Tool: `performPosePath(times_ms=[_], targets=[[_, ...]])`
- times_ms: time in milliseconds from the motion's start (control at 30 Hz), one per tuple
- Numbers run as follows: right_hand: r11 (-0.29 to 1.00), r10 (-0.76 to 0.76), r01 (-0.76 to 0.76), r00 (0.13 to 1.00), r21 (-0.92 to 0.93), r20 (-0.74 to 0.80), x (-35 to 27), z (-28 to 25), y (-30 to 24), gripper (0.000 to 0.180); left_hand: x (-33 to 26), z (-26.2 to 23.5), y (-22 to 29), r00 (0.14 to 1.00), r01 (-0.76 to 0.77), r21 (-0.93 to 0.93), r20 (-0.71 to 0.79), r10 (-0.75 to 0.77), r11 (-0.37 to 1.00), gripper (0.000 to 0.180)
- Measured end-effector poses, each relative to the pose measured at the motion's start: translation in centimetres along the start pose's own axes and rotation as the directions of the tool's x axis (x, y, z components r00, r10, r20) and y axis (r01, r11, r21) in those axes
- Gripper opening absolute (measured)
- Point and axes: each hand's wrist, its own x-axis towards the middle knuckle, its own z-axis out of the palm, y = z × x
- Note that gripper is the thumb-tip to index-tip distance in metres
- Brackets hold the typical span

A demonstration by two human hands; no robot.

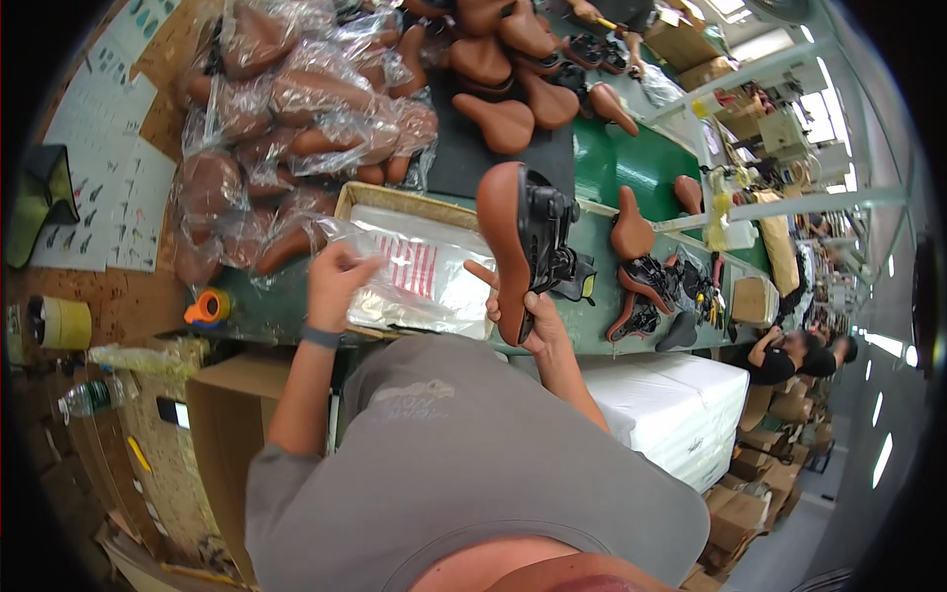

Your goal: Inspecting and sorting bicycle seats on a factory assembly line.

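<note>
Here, a brown bicycle saddle [503, 247] is gripped by the right hand [528, 321] at its lower end, the fingers closed around the edge so that the saddle stands upright on its nose, its black rail and clamp assembly [547, 237] turned away to the right of the fingers. The index finger of that hand is held out straight, pointing toward the left, apart from the saddle's brown skin.

A clear plastic bag [414, 276] with red printing is pinched by the left hand [335, 281]; the fingers are curled shut on the bag's upper edge, and the rest of the bag is spread out to the right of them, between the two hands, over a shallow tray [360, 197]. Just beyond the left fingers, a heap of bagged brown saddles [286, 109] is piled. Farther beyond the right fingers, unbagged brown saddles [503, 59] are laid on a dark mat, and to the right of those fingers more saddles with black fittings [641, 276] are seen on the green bench [621, 158]. Left of the left wrist, an orange tape dispenser [207, 308] is set down.
</note>
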Motion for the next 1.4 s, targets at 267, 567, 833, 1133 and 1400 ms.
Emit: performPosePath(times_ms=[267, 567, 833, 1133, 1400], targets=[[0.985, 0.109, -0.14, 0.957, -0.097, -0.27, 4.7, -2.6, -0.3, 0.063, 3.3, 9.0, 2.1, 0.767, 0.545, -0.363, 0.58, -0.274, 0.756, 0.025], [0.939, -0.098, 0.045, 0.985, -0.342, -0.139, 8.0, -7.0, -5.4, 0.078, 12.7, 7.4, 2.8, 0.885, 0.438, -0.505, 0.389, -0.257, 0.743, 0.013], [-0.181, -0.497, -0.159, 0.866, -0.971, -0.05, 16.2, -10.7, -7.0, 0.073, 21.7, 18.3, 15.0, 0.453, -0.836, 0.0, 0.563, 0.691, 0.548, 0.019], [0.667, 0.05, -0.04, 0.999, -0.744, -0.008, 39.2, -12.0, -20.6, 0.072, 43.5, 7.2, 25.4, 0.695, -0.623, 0.338, -0.173, 0.698, 0.705, 0.022], [-0.731, -0.446, -0.189, 0.86, -0.656, 0.248, 52.2, -24.3, -18.2, 0.092, 34.6, 12.8, 15.0, 0.553, -0.561, 0.522, -0.34, 0.76, 0.642, 0.031]])
